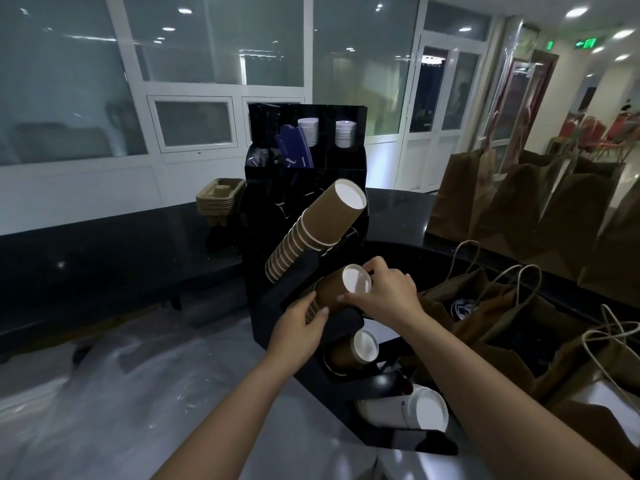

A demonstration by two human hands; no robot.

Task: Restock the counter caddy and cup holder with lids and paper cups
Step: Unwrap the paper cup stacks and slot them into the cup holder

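Observation:
A black cup holder (277,306) stands on the counter with several slanted slots. A long stack of brown ribbed paper cups (311,226) leans out of the top slot. Both hands hold a shorter brown cup stack (332,289) in the second slot: my left hand (298,327) grips its lower end, my right hand (384,289) curls round its upper part near the white base. Below sit another brown cup stack (353,351) and a white cup stack (405,408). The black caddy (304,171) behind holds two piles of white lids (310,129) and blue packets (294,147).
Brown paper bags (519,199) stand and lie at the right on the dark counter (104,251), some with twine handles. A pile of pulp cup trays (218,199) sits left of the caddy. Plastic sheeting covers the floor at lower left.

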